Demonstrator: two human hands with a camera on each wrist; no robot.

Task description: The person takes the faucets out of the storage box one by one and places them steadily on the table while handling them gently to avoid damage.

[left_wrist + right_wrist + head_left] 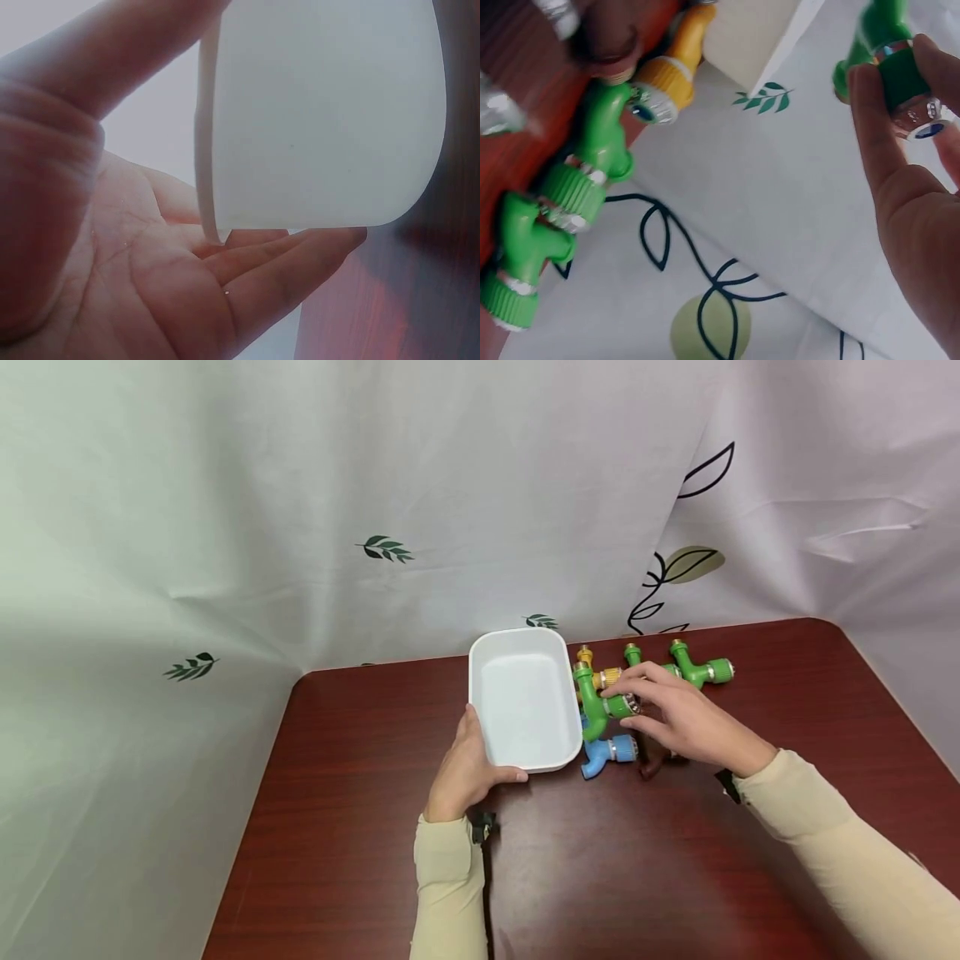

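My left hand (461, 768) holds a white plastic tray (525, 710) at its near left corner, the thumb along the front wall and the fingers on the left side. In the left wrist view the fingers lie against the tray wall (322, 112). With thumb and fingertips my right hand (675, 714) pinches the knob of a green tap (592, 710) beside the tray's right rim. The right wrist view shows that tap (902, 75) raised above the others. Around this hand lie a blue tap (611, 750), a yellow tap (607, 677) and a partly hidden brown tap (654, 758).
Another green tap (701, 670) lies at the back right, and one more (633, 653) is partly covered by the right hand. Everything rests on a dark red wooden table (375, 793). A white leaf-printed curtain (450, 527) hangs close behind its back edge.
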